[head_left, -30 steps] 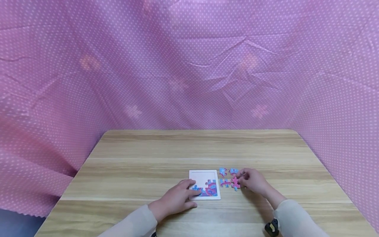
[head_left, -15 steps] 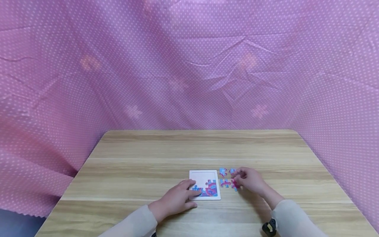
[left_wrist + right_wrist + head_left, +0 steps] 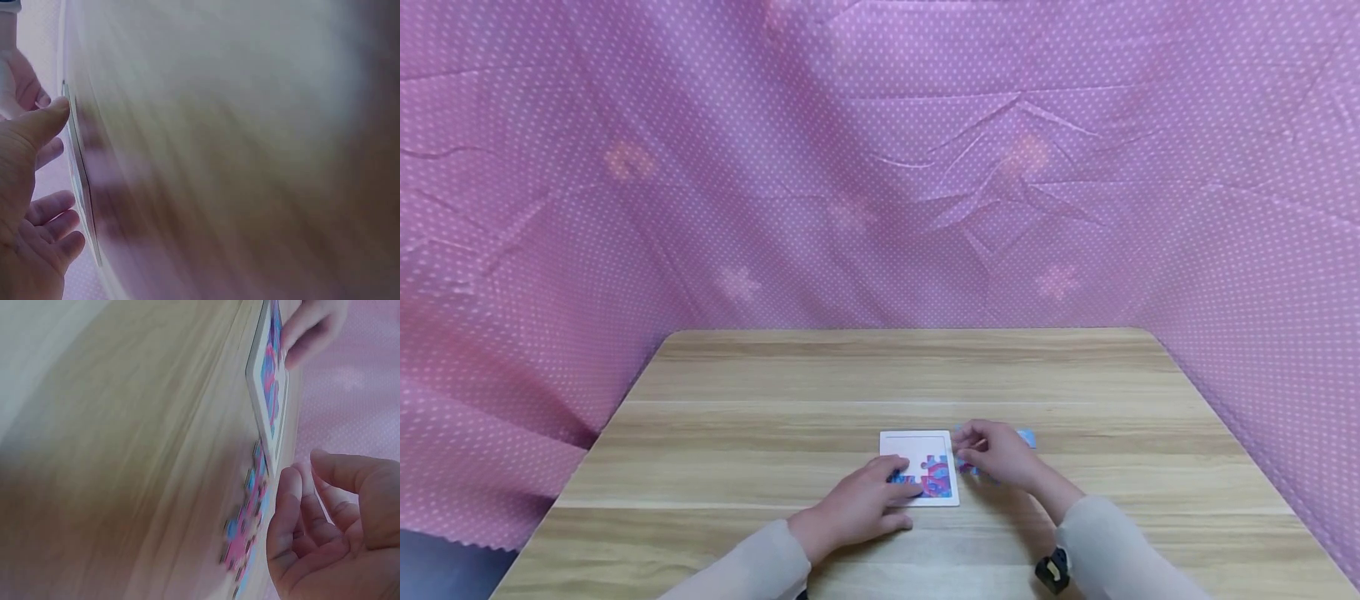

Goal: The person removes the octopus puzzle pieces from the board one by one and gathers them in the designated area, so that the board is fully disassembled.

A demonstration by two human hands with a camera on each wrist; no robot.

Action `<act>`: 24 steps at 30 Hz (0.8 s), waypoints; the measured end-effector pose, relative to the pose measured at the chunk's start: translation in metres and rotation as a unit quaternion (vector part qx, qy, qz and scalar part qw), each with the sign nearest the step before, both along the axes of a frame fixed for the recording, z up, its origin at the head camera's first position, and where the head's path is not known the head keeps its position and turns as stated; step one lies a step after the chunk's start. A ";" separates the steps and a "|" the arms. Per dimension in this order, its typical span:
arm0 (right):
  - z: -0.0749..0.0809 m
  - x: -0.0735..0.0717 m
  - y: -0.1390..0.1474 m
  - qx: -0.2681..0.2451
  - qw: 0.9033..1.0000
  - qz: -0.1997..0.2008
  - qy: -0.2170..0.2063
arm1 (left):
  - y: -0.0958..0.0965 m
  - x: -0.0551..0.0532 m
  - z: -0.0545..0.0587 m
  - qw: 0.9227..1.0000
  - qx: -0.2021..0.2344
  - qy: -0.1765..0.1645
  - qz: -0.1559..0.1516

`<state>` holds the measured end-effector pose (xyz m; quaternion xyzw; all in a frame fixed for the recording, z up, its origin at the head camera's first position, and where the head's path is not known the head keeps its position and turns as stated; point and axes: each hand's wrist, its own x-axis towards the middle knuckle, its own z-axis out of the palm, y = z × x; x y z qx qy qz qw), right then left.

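Observation:
My left hand point(image 3: 861, 504) rests on the left part of a white square puzzle tray point(image 3: 901, 442), its fingers spread over the lower pieces. Joined pink, blue and purple jigsaw pieces point(image 3: 936, 477) fill the tray's lower right. Just beyond the tray's right edge, my right hand point(image 3: 1003, 457) hovers over loose jigsaw pieces point(image 3: 240, 531) and hides most of them. In the right wrist view its fingers are loosely bent, the thumb stands apart, and nothing shows between them. One blue piece point(image 3: 1027, 437) pokes out behind this hand; part of another piece point(image 3: 967, 467) shows beneath its fingertips.
Both hands work near the front middle of a wooden table point(image 3: 775, 392). A pink dotted cloth point(image 3: 880, 208) hangs behind the table and along both sides. A black band point(image 3: 1052, 571) is on the right wrist.
My right hand has moved left from the rightmost loose pieces toward the tray, and a blue piece has come into view behind it. My left hand has slid slightly right on the tray.

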<state>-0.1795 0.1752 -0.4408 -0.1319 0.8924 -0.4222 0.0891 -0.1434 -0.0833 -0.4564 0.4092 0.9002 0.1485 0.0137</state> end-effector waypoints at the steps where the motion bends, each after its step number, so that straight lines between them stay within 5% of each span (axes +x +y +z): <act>1: 0.000 -0.001 -0.002 0.005 1.000 0.007 0.004 | 0.002 0.000 0.000 1.000 0.001 0.003 -0.003; 11: -0.003 -0.004 -0.016 0.018 0.998 0.059 -0.002 | 0.011 -0.003 -0.005 0.999 0.018 0.031 -0.017; 24: -0.005 -0.008 -0.022 0.030 0.998 0.042 -0.020 | 0.013 -0.004 -0.004 1.000 -0.002 0.005 -0.004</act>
